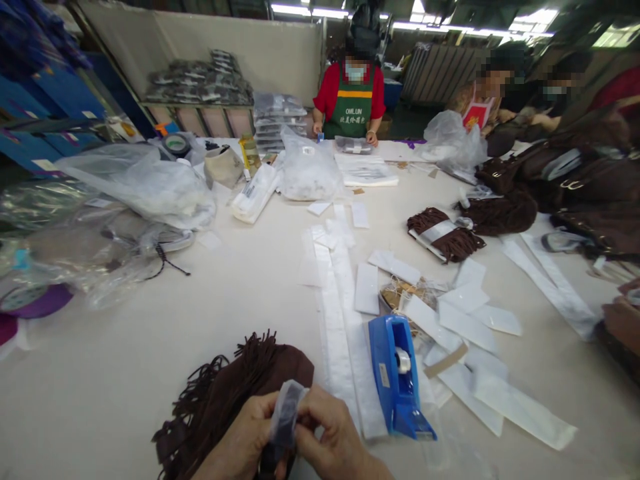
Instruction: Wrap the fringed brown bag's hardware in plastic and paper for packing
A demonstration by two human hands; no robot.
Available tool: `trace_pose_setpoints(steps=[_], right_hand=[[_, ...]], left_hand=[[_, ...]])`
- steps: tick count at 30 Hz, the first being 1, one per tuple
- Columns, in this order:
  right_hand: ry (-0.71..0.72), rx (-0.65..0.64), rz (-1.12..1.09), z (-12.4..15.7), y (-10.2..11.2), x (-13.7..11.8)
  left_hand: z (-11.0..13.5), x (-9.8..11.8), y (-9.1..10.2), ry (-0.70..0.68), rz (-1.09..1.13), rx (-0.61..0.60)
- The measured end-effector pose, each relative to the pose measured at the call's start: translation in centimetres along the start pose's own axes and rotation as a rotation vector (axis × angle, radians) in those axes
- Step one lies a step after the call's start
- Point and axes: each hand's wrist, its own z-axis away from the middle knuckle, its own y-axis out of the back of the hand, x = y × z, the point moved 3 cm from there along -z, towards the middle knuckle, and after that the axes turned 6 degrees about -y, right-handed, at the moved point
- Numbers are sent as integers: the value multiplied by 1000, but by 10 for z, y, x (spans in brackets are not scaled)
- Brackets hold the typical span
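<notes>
My left hand [245, 437] and my right hand [327, 430] are together at the lower middle, fingers pinched on a small translucent plastic wrap [287, 413]. The wrap goes around a dark piece below it, which my fingers partly hide. Under and behind my left hand lies a dark brown fringed bag [265, 367], its fringe spread to the left. To the right of my hands stands a blue tape dispenser [384, 373] with a small roll in it. Long white strips [340, 320] run up the table just left of the dispenser.
White cards [467, 320] lie scattered at right, near a bundled brown fringed piece [445, 233]. Brown bags [575, 180] are heaped at far right. Plastic-wrapped goods [115, 227] cover the left side. Across the table [260, 280] stands a co-worker in a green apron [355, 107]; others work at right.
</notes>
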Motion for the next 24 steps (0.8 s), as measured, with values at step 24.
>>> trace_pose_setpoints(steps=[24], right_hand=[[-329, 263, -356, 17, -11, 21]], left_hand=[[-7, -8, 7, -47, -20, 59]])
